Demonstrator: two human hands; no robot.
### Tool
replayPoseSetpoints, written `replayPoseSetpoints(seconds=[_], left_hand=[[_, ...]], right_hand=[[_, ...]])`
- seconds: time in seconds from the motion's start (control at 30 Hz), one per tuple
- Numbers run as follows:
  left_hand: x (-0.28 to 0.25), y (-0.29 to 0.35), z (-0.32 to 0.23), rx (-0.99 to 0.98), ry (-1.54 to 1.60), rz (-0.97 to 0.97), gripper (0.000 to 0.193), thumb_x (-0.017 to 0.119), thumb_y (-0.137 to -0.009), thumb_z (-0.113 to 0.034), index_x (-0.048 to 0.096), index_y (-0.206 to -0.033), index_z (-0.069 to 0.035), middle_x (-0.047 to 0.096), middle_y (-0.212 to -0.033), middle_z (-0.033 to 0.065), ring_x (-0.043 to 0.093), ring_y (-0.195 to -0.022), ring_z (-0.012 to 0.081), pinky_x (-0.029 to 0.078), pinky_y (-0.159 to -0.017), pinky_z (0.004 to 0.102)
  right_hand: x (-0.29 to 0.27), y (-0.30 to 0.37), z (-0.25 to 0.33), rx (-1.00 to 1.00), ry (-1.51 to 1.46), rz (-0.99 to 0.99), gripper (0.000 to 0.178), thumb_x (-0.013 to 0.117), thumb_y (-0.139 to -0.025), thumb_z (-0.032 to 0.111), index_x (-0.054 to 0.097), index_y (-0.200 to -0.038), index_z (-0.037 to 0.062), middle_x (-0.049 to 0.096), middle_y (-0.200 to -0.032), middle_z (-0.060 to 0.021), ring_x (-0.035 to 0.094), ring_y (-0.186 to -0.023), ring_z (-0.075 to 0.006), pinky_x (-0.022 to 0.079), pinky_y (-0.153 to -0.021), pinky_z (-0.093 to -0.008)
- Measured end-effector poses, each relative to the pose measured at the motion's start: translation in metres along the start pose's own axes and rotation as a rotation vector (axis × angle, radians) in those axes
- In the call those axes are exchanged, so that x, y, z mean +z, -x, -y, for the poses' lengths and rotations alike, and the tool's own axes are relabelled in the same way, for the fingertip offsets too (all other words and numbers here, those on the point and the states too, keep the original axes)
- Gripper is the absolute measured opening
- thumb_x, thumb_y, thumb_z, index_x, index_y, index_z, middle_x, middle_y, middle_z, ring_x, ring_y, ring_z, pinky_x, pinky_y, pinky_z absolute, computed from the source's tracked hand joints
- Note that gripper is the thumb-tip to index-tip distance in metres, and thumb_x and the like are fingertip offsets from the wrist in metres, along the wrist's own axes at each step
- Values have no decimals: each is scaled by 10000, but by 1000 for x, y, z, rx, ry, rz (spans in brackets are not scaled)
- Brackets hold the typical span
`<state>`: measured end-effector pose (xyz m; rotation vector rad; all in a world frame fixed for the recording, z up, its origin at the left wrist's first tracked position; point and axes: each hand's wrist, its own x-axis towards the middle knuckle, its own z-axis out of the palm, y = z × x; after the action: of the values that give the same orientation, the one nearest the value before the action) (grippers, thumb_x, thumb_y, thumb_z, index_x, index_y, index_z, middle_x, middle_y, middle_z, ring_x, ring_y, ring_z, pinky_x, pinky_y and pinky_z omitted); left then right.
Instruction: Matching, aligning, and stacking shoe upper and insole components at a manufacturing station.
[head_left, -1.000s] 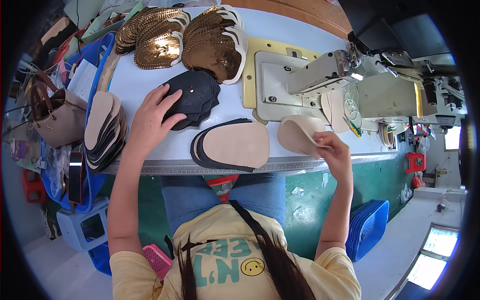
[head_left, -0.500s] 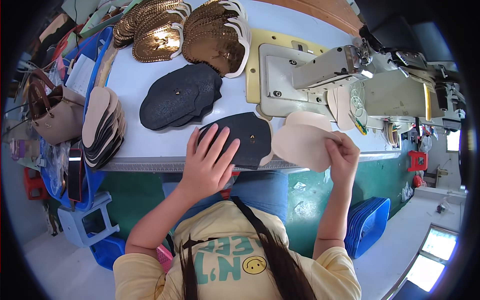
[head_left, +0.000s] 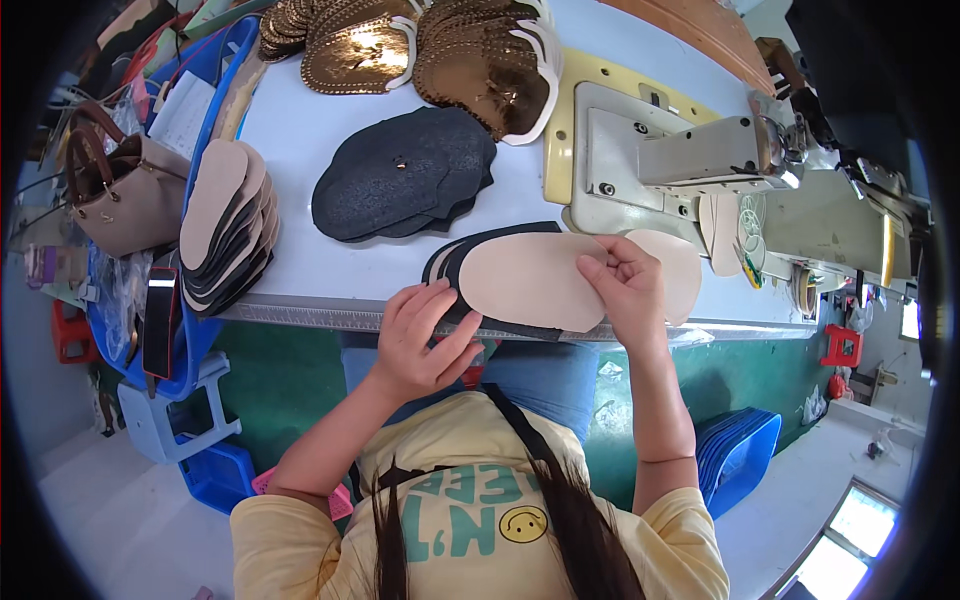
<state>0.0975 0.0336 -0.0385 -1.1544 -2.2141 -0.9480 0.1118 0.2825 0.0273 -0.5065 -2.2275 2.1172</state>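
My right hand (head_left: 632, 295) pinches the right part of a beige insole-shaped piece (head_left: 525, 278), which lies flat over a black piece (head_left: 540, 331) at the table's front edge. Another beige piece (head_left: 674, 270) shows to the right, partly behind that hand. My left hand (head_left: 425, 338) has its fingers apart, with fingertips at the left end of the layered pieces. Behind them lies a stack of black textured pieces (head_left: 395, 180). At the left is a fanned stack of beige and black insole-shaped pieces (head_left: 215, 190).
Shiny bronze pieces with white edges (head_left: 360, 50) are piled at the back. A sewing machine (head_left: 700, 155) stands at the right on a yellow-edged plate. At the left are a handbag (head_left: 135, 195), a blue tray (head_left: 212, 105) and a phone (head_left: 160, 320). A ruler strip (head_left: 300, 313) lines the front edge.
My right hand has brought the beige piece leftward and laid it over the black one. My left hand has drawn back from the black piece's top to its left end. The view has shifted slightly.
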Motion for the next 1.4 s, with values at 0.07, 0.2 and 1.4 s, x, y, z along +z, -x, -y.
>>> replayPoseSetpoints(seconds=[0.07, 0.2, 1.4], left_hand=[[0, 1, 0, 4, 1, -11, 326, 732, -740, -236, 686, -1038, -112, 526, -1127, 132, 567, -1064, 322, 471, -843, 442], [1, 3, 1, 4, 5, -24, 327, 733, -741, -236, 685, -1039, -110, 522, -1134, 135, 567, -1061, 321, 472, -837, 438], [-48, -73, 69, -252, -200, 54, 374, 760, -718, -137, 649, -1051, -10, 571, -1079, 125, 537, -938, 302, 465, -792, 394]], right_hand=[[1, -2, -1, 6, 16, 15, 194, 627, -875, -3, 614, -1060, -61, 659, -817, -34, 601, -693, -44, 476, -613, -166], [2, -3, -3, 38, 23, 20, 209, 626, -876, -2, 611, -1074, -68, 668, -837, -45, 611, -711, -50, 488, -628, -173], [-92, 3, -8, -631, 1102, -282, 284, 618, -809, 3, 606, -1092, -11, 587, -1108, -160, 564, -1000, -349, 466, -859, -396]])
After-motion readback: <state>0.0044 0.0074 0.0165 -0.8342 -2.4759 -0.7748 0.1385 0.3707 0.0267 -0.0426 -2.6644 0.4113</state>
